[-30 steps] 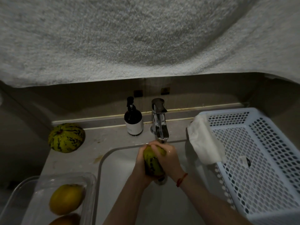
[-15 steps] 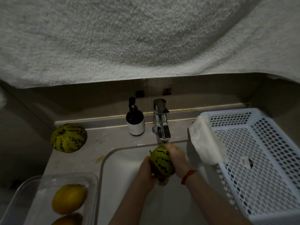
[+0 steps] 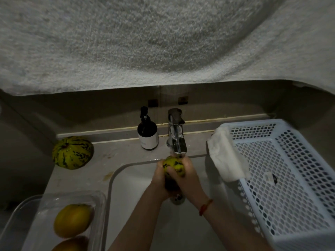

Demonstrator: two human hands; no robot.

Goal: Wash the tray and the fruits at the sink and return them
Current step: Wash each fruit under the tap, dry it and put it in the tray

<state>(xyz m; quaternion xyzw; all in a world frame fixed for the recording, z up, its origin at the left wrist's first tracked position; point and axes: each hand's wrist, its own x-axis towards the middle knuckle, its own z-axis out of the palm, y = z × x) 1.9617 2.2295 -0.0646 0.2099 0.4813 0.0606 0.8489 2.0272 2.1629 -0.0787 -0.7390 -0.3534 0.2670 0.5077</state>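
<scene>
Over the white sink point(image 3: 137, 180), right under the chrome tap point(image 3: 176, 140), I hold a small yellow-green striped melon point(image 3: 174, 164) with both hands. My left hand point(image 3: 160, 180) cups its left side and my right hand point(image 3: 186, 176) wraps over its right side, fingers curled round it. A second striped melon point(image 3: 72, 152) lies on the counter at the left. The clear plastic tray point(image 3: 45, 203) stands at the lower left with two yellow-orange fruits point(image 3: 72, 221) in it.
A dark soap pump bottle point(image 3: 147, 131) stands left of the tap. A white perforated basket point(image 3: 290, 187) sits on the right with a white cloth point(image 3: 224, 158) draped over its left rim. A grey towel point(image 3: 145, 42) hangs overhead across the top of the view.
The melon has turned in my hands under the tap; my right hand has slid from its far side to lie over its front, and both hands have closed in round it.
</scene>
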